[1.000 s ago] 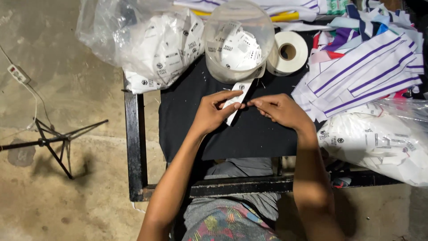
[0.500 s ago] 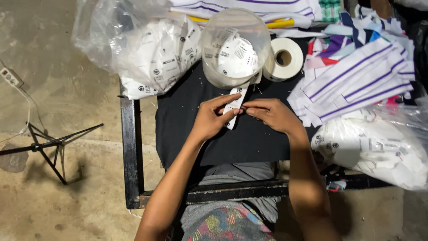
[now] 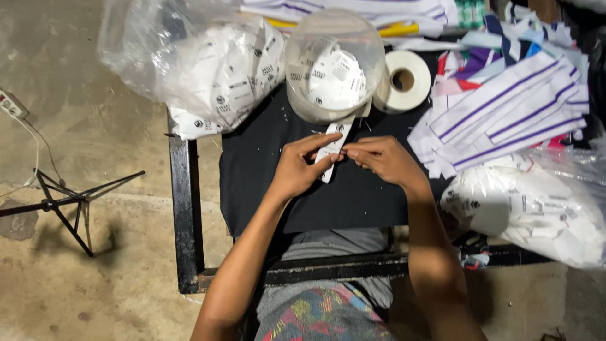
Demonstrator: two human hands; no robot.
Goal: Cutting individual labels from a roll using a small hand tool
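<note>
My left hand [image 3: 299, 167] and my right hand [image 3: 383, 161] meet over a black cloth-covered table [image 3: 353, 202]. Between their fingertips they pinch a narrow white printed label strip [image 3: 332, 144], which runs from my fingers up toward a clear round plastic container [image 3: 334, 63]. The container holds several white labels. A roll of white tape [image 3: 404, 81] lies right beside the container, just above my right hand.
A clear plastic bag of white labels [image 3: 208, 69] sits at the table's far left, another such bag [image 3: 536, 215] at the near right. White fabric pieces with purple stripes [image 3: 505, 107] are heaped on the right. A black metal stand [image 3: 63, 205] and a power strip [image 3: 12, 104] are on the concrete floor.
Both hands have stayed together on the label strip, with only small finger shifts. The view has drifted slightly, so the table sits a little further left.
</note>
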